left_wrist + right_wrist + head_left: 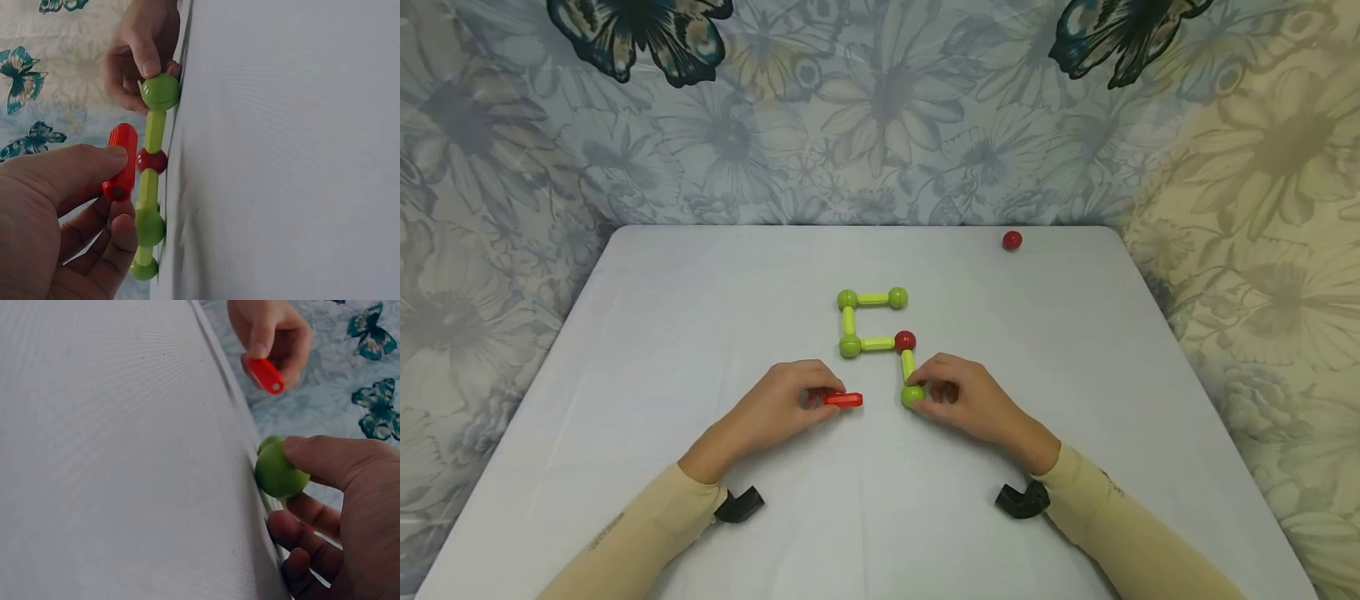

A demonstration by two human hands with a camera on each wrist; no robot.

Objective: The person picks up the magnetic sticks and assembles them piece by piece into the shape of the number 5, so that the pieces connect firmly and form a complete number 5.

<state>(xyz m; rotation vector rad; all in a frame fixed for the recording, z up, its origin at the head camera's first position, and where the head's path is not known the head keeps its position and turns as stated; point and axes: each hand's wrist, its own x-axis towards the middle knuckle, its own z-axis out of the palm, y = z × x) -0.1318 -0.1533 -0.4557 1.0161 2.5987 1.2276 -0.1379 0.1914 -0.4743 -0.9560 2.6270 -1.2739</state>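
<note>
My left hand [786,396] pinches a red magnetic stick [844,400] between thumb and fingers, as the left wrist view shows too. To its right, my right hand [970,396] grips a green ball [913,395] with thumb and fingertips. That ball sits at the near end of a yellow-green stick [908,364], which runs up to a red ball [905,341]. From there a stick [877,343] leads left to a green ball [850,346]. Another stick [848,321] joins it to a far green ball [847,299], and a last stick [872,299] ends at a green ball [898,297].
A loose red ball [1012,240] lies near the far right edge of the white table [737,283]. Behind the table hangs a flowered cloth [880,125] with dark butterflies [643,33]. Black wrist mounts [739,505] show under both sleeves.
</note>
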